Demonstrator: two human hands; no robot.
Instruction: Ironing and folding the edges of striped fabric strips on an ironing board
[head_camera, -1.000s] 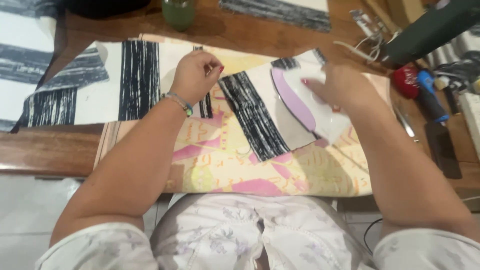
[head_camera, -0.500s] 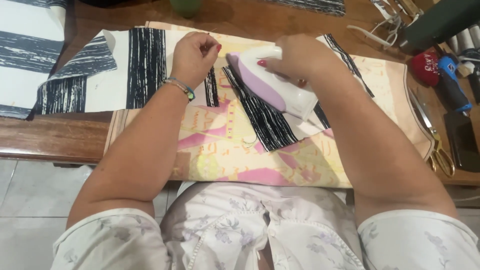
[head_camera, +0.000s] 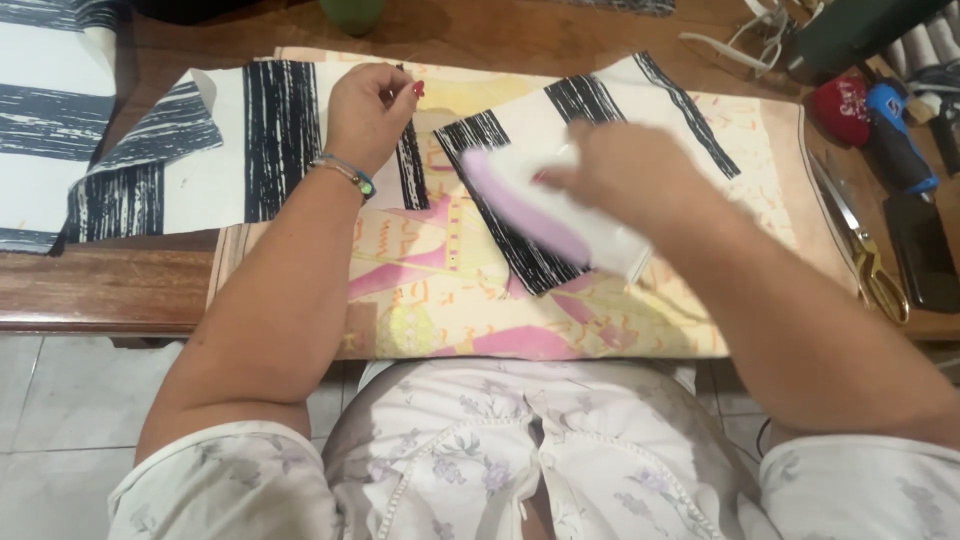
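Head view looks down on a wooden table (head_camera: 100, 290) whose near edge runs just below both forearms, with pale floor tiles (head_camera: 60, 400) beyond it; a pastel pressing mat (head_camera: 440, 300) in pink, yellow and cream lies under both hands and reaches almost to that edge, leaving bare mat below the right fingers and off to their right; black-and-white striped fabric (head_camera: 260, 140) spreads from under the left fingers outward to the left, where more striped cloth (head_camera: 40, 110) covers the table corner, so open wood shows only above the left fingers and along the near rim; the right hand (head_camera: 625, 175), blurred, is closed over the handle of a small white and lilac iron (head_camera: 545, 205), which sits on a striped piece between the two hands, its tip pointing toward the left fingers; the left hand (head_camera: 370, 110) pinches a narrow dark strip at the fabric's edge with fingertips bunched, a beaded bracelet (head_camera: 345, 172) on the wrist; well to the right of the right fingers lie gold-handled scissors (head_camera: 865, 250), a flat black slab (head_camera: 920, 250) and a red pincushion (head_camera: 840, 110) beside a blue-handled tool (head_camera: 900, 140)
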